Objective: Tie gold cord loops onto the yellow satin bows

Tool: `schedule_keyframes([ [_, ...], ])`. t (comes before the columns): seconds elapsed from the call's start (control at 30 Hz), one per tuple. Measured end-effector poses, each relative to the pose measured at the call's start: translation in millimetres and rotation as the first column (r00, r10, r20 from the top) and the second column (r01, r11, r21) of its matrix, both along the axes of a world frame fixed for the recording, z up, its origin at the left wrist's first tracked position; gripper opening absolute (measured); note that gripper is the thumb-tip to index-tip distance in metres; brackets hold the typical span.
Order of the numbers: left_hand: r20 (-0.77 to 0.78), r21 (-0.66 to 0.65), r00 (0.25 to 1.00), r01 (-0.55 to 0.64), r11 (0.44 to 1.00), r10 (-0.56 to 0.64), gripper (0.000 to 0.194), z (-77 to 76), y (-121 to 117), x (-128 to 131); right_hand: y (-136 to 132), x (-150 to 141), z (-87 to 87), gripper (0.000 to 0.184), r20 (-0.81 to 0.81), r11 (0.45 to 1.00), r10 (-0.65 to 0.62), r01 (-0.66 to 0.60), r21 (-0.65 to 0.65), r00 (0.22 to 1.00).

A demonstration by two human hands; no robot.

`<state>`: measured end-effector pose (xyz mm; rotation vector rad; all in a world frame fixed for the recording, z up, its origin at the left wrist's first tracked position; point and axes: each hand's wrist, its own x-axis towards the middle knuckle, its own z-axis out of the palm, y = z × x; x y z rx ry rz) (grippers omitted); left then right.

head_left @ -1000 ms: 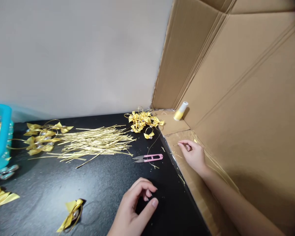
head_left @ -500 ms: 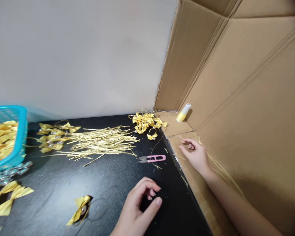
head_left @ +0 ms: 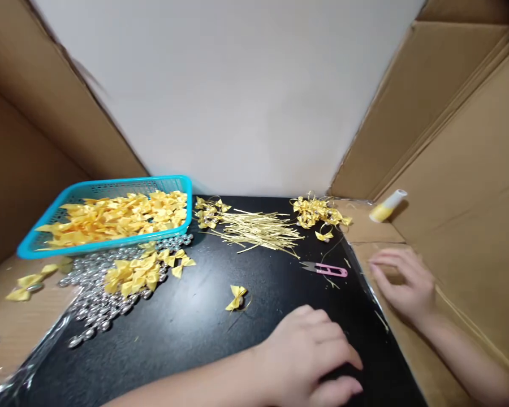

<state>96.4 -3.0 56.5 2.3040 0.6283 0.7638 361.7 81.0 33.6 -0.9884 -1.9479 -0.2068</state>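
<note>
My left hand hovers low over the black table, knuckles up; thumb and fingers are apart and nothing shows between them. Just left of it lies a yellow satin bow with a bead and a thin thread. My right hand is over the cardboard strip at the right, its thumb and forefinger tips pressed close; whether something fine sits in the pinch is too small to see. Pink-handled thread snips lie between the two hands, blades pointing left. Beyond my right hand stands a tilted thread cone, white and yellow.
A turquoise basket of yellow bows stands at the back left. Silver beads and loose bows spread before it. Gold twist ties lie at the back, with finished beaded bows beside them. Cardboard walls bound both sides.
The view has swung left, bringing the whole basket and the beads into sight. My left hand has turned knuckles-up. My right hand's thumb and forefinger have come closer together.
</note>
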Motion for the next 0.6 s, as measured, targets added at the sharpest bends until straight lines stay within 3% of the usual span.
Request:
schedule_keyframes([
  [0.1, -0.122, 0.093, 0.978, -0.157, 0.983, 0.167, 0.014, 5.6, -1, -41, -12, -42, 11.4, 0.007, 0.015, 0.94, 0.216, -0.203, -0.275, 0.976],
  [0.17, -0.146, 0.112, 0.902, -0.394, 0.913, 0.407, 0.017, -0.6, -2, -70, -22, -74, 13.9, 0.008, 0.028, 0.832, 0.325, -0.271, -0.484, 0.945],
  [0.27, -0.158, 0.104, 0.759, -0.623, 0.775, 0.631, 0.017, -15.7, -5, -109, -32, -123, 10.5, 0.014, -0.024, 0.711, 0.405, -0.331, -0.621, 0.914],
  [0.4, -0.208, 0.039, 0.704, -0.688, 0.725, 0.679, 0.02, -30.3, -13, -137, -32, -175, 2.6, 0.04, -0.041, 0.612, 0.49, -0.377, -0.696, 0.871],
  [0.5, -0.22, -0.016, 0.726, -0.67, 0.742, 0.651, 0.017, -33.0, -14, -143, -25, -198, 1.2, 0.016, -0.138, 0.551, 0.478, -0.419, -0.722, 0.867],
  [0.6, -0.18, -0.103, 0.807, -0.584, 0.805, 0.562, 0.023, -29.9, -7, -143, -17, -211, 4.8, 0.017, -0.211, 0.53, 0.435, -0.438, -0.726, 0.875],
])
